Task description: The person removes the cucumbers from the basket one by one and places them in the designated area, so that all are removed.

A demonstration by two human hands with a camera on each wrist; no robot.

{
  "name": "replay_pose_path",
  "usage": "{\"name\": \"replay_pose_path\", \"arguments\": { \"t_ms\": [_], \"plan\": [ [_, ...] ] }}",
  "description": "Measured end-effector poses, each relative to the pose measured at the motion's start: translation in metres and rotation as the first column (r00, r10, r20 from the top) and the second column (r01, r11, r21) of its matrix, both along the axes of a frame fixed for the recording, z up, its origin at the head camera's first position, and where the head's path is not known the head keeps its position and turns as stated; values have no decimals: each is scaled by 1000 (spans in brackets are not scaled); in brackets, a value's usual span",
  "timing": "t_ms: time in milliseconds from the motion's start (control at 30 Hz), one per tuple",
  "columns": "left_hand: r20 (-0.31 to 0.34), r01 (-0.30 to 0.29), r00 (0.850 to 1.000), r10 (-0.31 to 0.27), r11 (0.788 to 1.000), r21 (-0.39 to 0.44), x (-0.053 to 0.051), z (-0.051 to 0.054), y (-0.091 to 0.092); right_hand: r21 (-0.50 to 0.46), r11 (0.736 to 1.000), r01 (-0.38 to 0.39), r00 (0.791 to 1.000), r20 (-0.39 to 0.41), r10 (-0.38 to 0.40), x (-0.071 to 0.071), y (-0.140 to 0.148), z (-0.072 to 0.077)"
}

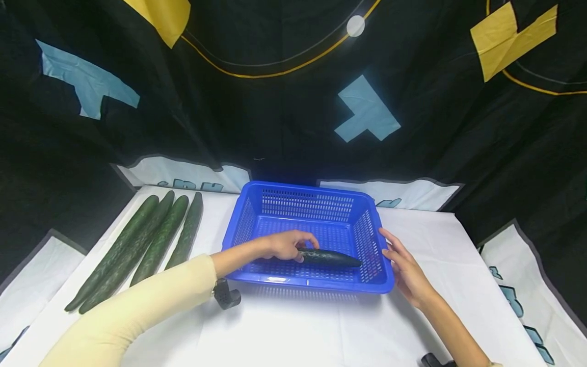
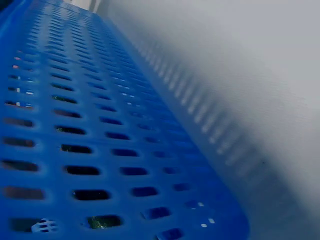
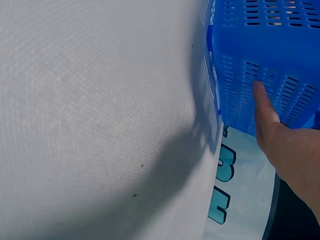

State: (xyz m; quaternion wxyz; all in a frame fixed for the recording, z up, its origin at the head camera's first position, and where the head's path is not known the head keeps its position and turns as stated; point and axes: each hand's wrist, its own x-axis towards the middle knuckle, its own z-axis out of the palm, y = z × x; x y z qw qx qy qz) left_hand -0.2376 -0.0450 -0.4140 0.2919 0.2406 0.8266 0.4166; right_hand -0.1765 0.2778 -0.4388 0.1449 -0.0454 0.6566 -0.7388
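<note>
Inside the blue plastic basket (image 1: pixel 316 283) lies a dark green cucumber (image 1: pixel 332 258), parallel to the front wall. My left hand (image 1: pixel 286 245) reaches over the basket's front rim and grips the cucumber near its left end, thumb in front and fingers behind. At the basket's right side, my right hand (image 1: pixel 408 270) touches the rim and outer wall with straight fingers. The right wrist view shows a straight finger (image 3: pixel 262 102) against the slotted wall. In the left wrist view the slotted basket wall (image 2: pixel 90 155) hides the left hand, with bits of green showing through the slots.
Several long cucumbers (image 1: pixel 162 239) lie side by side on the white-covered table (image 1: pixel 284 326), left of the basket. A dark curtain (image 1: pixel 275 122) with blue and yellow patches hangs behind the table. The left sleeve (image 1: pixel 151 306) passes over the cucumbers' near ends.
</note>
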Motion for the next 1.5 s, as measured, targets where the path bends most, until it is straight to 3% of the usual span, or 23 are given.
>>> {"name": "replay_pose_path", "arguments": {
  "t_ms": [500,767,1000,1133,1367,1500],
  "plan": [
    [-83,-15,996,25,994,113,1,45,-9,16,1000,3,1000,16,-3,2,0,-1],
    [-148,-99,981,125,980,173,2,71,-34,34,999,5,1000,21,-6,2,0,-1],
    [-214,-186,949,233,958,220,0,99,-70,36,999,7,1000,20,-8,2,0,0],
    [-232,-269,920,317,939,214,2,109,-94,31,999,4,1000,17,-5,2,-1,1],
    [-250,-439,847,469,882,168,8,112,-133,27,1000,6,1000,20,-6,2,-1,2],
    [-219,-505,823,523,852,138,11,102,-157,34,999,7,1000,23,-8,2,-1,4]
  ]
}}
